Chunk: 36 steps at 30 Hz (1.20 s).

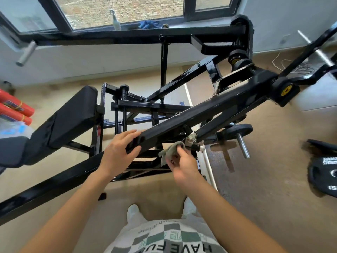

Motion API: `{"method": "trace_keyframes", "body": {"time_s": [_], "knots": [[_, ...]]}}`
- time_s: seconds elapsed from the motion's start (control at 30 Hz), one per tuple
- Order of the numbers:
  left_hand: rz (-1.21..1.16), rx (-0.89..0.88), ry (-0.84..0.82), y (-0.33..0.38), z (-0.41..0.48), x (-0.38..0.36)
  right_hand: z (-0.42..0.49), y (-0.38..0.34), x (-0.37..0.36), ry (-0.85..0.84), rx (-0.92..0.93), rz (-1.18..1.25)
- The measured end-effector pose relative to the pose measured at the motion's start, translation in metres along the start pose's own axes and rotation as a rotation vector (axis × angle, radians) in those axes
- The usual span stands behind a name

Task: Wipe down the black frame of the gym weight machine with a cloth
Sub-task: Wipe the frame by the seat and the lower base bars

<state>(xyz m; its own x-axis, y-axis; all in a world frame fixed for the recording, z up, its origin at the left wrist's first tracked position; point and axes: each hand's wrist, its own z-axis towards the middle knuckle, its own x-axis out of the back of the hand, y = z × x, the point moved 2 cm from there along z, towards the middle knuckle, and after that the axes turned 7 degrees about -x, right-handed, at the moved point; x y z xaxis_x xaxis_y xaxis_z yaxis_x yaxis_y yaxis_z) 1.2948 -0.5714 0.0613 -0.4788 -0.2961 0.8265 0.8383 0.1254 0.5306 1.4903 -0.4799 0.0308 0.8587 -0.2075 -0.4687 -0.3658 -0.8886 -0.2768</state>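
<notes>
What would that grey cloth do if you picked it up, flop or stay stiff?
Probably flop: the cloth hangs crumpled and drooping from the right hand. Likely light too, since just fingertips seem to hold it.

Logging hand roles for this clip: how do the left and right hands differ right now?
The left hand clasps the black frame bar with no cloth; the right hand pinches a grey cloth. The left hand sits on the bar's top; the right hand is below it, near a metal fitting. Both have bare forearms.
</notes>
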Motion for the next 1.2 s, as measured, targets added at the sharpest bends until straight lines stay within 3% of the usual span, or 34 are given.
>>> {"method": "trace_keyframes", "body": {"time_s": [0.13,0.33,0.67,0.83,1.2], "knots": [[0.05,0.074,-0.007,-0.05,-0.043,0.025,0.022,0.002,-0.035,0.005,0.054,0.146],[-0.086,0.058,-0.03,-0.079,-0.065,0.039,0.026,0.045,-0.053,0.075,0.119,0.111],[-0.225,0.087,-0.08,-0.086,-0.055,0.04,0.018,0.141,-0.056,-0.117,0.08,-0.034],[-0.255,0.076,-0.122,-0.091,-0.054,0.041,0.015,0.171,-0.057,-0.112,0.033,-0.098],[-0.304,0.111,-0.138,-0.088,-0.057,0.047,0.018,0.151,-0.046,-0.19,0.019,-0.137]]}}
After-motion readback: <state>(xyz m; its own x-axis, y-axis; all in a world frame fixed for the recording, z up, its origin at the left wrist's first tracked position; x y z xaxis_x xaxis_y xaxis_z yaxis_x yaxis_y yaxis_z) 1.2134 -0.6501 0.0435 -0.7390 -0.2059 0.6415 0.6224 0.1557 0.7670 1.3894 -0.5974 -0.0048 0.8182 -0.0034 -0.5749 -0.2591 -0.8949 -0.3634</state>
